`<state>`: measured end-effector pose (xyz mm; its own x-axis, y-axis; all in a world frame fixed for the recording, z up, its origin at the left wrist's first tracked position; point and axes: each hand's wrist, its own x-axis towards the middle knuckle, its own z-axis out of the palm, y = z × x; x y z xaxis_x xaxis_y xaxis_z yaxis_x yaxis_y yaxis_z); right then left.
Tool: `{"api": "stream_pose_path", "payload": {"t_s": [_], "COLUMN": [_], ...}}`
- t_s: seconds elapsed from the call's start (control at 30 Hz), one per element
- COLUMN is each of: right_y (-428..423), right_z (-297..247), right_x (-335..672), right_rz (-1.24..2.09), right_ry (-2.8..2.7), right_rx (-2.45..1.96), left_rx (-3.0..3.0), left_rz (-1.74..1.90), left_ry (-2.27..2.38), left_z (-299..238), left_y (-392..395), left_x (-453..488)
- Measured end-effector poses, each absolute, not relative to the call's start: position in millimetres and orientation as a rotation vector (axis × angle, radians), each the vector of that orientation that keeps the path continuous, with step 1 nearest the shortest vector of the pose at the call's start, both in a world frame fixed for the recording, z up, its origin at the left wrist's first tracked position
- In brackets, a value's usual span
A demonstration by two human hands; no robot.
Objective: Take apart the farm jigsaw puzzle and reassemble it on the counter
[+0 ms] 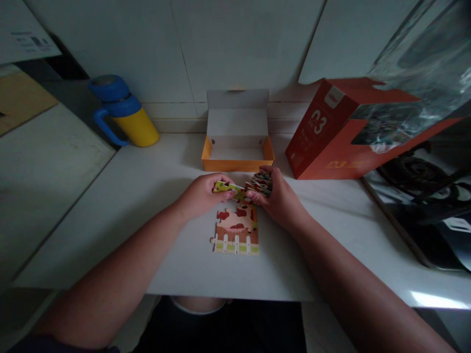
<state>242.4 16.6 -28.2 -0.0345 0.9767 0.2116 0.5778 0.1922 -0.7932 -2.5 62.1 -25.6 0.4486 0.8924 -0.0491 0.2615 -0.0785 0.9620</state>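
My left hand [201, 195] is closed in a pinch on a green and yellow puzzle piece [225, 187], held just above the white counter [147, 196]. My right hand [280, 198] is wrapped around a small stack of puzzle pieces [261, 183], and its fingertips also touch the piece held by the left hand. Below both hands lies a partly joined puzzle [236, 229] with a brown and cream cow pattern and a white fence along its bottom edge.
An open orange box with a white lid [237, 142] stands behind the hands against the wall. A larger red-orange box [331, 132] lies to the right, with a dark stove [423, 196] beyond it. A yellow jug with a blue lid [125, 117] sits at the left.
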Motion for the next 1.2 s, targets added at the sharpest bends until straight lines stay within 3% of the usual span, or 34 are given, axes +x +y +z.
{"api": "stream_pose_path", "payload": {"t_s": [0.9, 1.2], "right_y": [15.2, 11.1], "right_z": [-16.3, -8.7], "right_x": [243.0, 249.1], "right_rz": [0.64, 0.808], "right_ry": [-1.713, -1.696], "right_rx": [-1.473, -1.305], "left_rx": [1.447, 1.688], "left_rz": [0.774, 0.959], "left_ry": [1.04, 0.936], "left_z": [-20.9, -2.0], "left_y": [63.3, 61.4], "left_x": [-3.0, -9.7]}}
